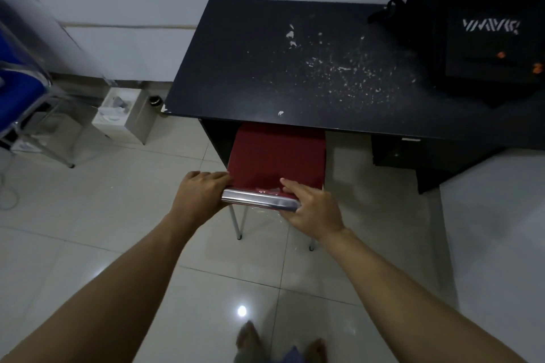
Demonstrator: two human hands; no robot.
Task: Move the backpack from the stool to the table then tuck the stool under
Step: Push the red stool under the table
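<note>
Two hands grip the near edge of the red-seated stool (277,153), whose far part already sits under the black surface (265,68). The left hand (200,194) wraps the near-left corner, fingers curled over the seat edge and closed on it. The right hand (312,209) clasps the near-right end of the shiny chrome rim (256,200), fingers lying on the red cushion with the thumb side below, closed on the stool as well. Two thin metal legs (237,221) of the stool stand on the pale tiled floor (118,230). A black backpack (477,47) with white lettering lies on the far-right corner of the scuffed, white-flecked surface, well apart from the stool. At the left, a small white bin (124,115) stands beside the surface, near a blue chair (17,88).
</note>
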